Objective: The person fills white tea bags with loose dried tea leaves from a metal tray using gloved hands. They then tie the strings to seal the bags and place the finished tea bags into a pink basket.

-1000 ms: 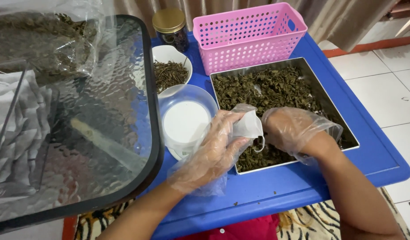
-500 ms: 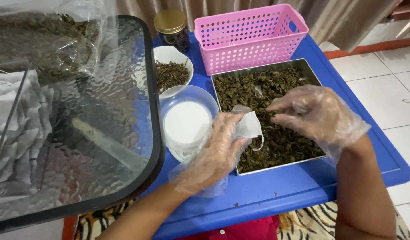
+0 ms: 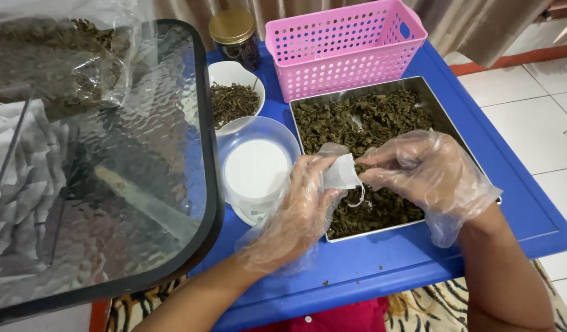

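Both hands wear loose clear plastic gloves. My left hand [image 3: 299, 209] holds a small white filter bag [image 3: 341, 172] with a thin drawstring, over the near left part of a metal tray [image 3: 455, 132] filled with dried dark leaves [image 3: 363, 126]. My right hand [image 3: 428, 172] is at the bag's mouth, its fingertips pinched together there; whether they hold leaves or the bag's edge is too small to tell.
A clear plastic bowl on a small white scale [image 3: 256, 169] stands left of the tray. Behind are a white bowl of dried leaves [image 3: 234, 98], a gold-lidded jar [image 3: 234, 37] and a pink basket [image 3: 345, 49]. A glass-topped table [image 3: 111, 172] adjoins the blue table [image 3: 382, 270] at left.
My right hand has lifted off the leaves in the tray and come left and up to the mouth of the bag. My left hand kept hold of the bag.
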